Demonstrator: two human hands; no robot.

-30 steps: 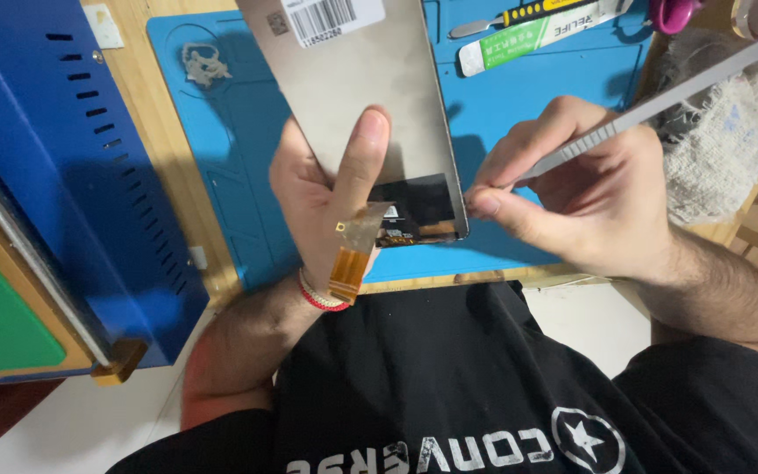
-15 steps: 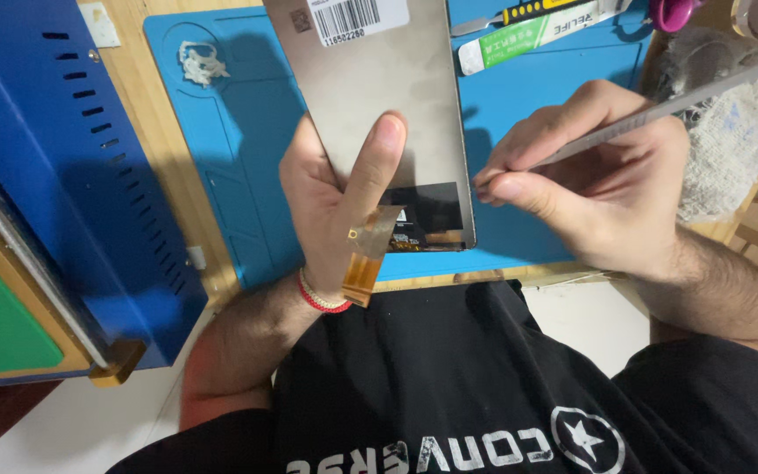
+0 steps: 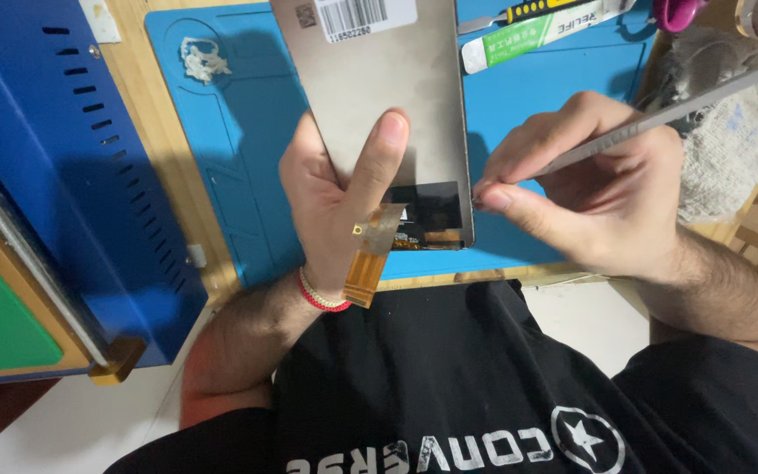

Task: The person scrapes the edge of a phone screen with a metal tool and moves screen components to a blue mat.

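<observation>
The left hand (image 3: pixel 335 211) is clamping the thin grey flat display panel (image 3: pixel 379 114), thumb across its back, orange ribbon cable (image 3: pixel 370 254) dangling. The right hand (image 3: pixel 598 193) is pinching a slim metal prying tool (image 3: pixel 660 114) against the panel's edge. The panel is looking light, stiff and breakable, best gripped by its edges, above the blue mat (image 3: pixel 221 132) on the tabletop (image 3: pixel 146 105).

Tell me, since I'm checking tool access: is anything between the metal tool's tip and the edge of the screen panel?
Nothing visible. The right hand holds the metal tool right at the screen panel side edge, while the left hand grips the panel's opposite side.
</observation>
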